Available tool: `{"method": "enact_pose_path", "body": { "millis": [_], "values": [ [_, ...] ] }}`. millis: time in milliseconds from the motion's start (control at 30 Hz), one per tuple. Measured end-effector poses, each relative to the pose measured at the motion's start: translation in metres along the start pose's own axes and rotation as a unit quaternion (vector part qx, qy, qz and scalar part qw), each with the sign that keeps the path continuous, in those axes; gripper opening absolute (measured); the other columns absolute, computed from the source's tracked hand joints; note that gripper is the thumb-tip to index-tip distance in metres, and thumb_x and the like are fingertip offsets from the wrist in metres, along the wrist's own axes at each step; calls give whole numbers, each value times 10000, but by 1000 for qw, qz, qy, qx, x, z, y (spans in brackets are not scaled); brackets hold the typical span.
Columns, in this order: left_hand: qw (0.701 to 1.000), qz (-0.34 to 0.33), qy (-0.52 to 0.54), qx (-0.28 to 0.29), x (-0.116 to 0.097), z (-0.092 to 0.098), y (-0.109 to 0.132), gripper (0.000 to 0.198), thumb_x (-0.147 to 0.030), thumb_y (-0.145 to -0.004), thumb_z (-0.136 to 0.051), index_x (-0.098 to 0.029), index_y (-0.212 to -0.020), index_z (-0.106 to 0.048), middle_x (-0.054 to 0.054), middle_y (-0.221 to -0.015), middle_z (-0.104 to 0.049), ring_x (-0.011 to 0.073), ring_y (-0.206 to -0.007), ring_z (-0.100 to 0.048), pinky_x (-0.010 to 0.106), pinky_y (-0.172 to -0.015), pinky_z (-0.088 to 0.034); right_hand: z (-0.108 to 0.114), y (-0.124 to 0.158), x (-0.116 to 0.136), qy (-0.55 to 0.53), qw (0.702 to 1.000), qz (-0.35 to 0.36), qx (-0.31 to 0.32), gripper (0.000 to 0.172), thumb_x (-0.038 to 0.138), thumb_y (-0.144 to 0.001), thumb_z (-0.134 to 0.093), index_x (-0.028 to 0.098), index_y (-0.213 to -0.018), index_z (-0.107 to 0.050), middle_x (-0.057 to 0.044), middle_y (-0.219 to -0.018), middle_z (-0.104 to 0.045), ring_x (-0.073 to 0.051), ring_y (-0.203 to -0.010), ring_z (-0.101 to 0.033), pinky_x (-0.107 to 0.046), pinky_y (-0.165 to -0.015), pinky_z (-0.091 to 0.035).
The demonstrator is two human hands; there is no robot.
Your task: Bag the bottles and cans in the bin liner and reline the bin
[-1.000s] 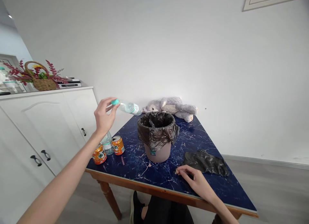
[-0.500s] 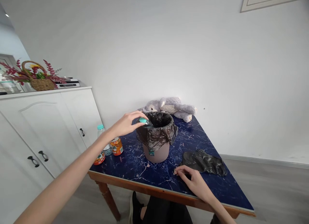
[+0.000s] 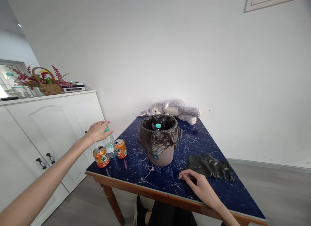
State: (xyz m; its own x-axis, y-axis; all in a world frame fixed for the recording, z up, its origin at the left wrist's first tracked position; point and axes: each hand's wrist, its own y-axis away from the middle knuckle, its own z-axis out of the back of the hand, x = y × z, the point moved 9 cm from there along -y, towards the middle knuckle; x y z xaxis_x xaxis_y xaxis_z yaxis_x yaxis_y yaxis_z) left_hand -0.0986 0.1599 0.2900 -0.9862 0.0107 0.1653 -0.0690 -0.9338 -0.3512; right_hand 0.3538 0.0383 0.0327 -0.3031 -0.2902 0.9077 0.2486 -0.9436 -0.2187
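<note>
- A round, pinkish-brown plastic bin (image 3: 160, 158) stands upright on the blue, marble-patterned tabletop (image 3: 138, 175). A crumpled black plastic liner (image 3: 157, 140) folds over its rim and hides most of the inside.
- Inside the bin is a clear plastic bottle with a turquoise cap (image 3: 158, 126). The cap points upward, so the long axis looks close to vertical; the liner hides nearly all the body.
- Left of the bin, a second clear plastic bottle (image 3: 110, 145) stands upright on the tabletop, turquoise cap up, long axis vertical. What it holds, if anything, cannot be told.
- Also left of the bin are two short orange cans, both upright: the nearer orange can (image 3: 101, 157), left of the second bottle, and the farther orange can (image 3: 120, 148), on its bin side. Their insides are too dark to read.
- The left hand (image 3: 98, 131), left of the bin, has thumb and fingers spread apart about the second bottle's cap, not closed; whether they touch it cannot be told.
- The right hand (image 3: 194, 184) rests on the tabletop, right of the bin and nearer the person, loosely curled with fingertips together; whether anything is pinched there cannot be told.
- Right of the bin, just beyond the right hand, lies a flattened black plastic bag (image 3: 210, 167).
</note>
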Motion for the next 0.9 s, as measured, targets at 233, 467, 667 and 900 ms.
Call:
{"method": "enact_pose_path", "body": {
  "millis": [233,467,667,900],
  "values": [
    [997,41,45,40,30,-35,25,726,-710,-923,-361,-176,-1366,-575,184,-1210,-764,403,-1142,-717,424,-865,-540,-1,0,0,2,1000,-5,-5,479,672,-1027,-495,272,-1086,-751,-86,-1067,-789,-288,-1023,-730,-366,-906,-556],
    [995,50,48,-77,9,3,34,524,-573,-1014,-345,-197,-1306,-564,148,-1024,-781,395,-953,-754,424,-741,-545,-4,-2,-4,6,1000,-3,2,474,659,-1034,-487,263,-1074,-745,-84,-1071,-782,-286,-1031,-721,-373,-947,-548],
    [882,-70,250,-393,-63,132,76,377,-470,-1038,-566,-286,-1366,-531,66,-1359,-721,276,-1193,-722,430,-961,-622,-3,-2,-5,10,1000,-4,0,458,649,-1036,-497,268,-1083,-747,-72,-1079,-784,-281,-1036,-719,-363,-939,-531],
    [841,-223,388,-302,-171,172,64,331,-420,-1041,-621,-261,-1324,-560,64,-1311,-745,237,-1177,-736,445,-1028,-623,-4,-1,-5,9,1000,-3,2,467,659,-1032,-498,265,-1092,-742,-66,-1065,-782,-275,-1027,-717,-343,-905,-528]
  ]
}}
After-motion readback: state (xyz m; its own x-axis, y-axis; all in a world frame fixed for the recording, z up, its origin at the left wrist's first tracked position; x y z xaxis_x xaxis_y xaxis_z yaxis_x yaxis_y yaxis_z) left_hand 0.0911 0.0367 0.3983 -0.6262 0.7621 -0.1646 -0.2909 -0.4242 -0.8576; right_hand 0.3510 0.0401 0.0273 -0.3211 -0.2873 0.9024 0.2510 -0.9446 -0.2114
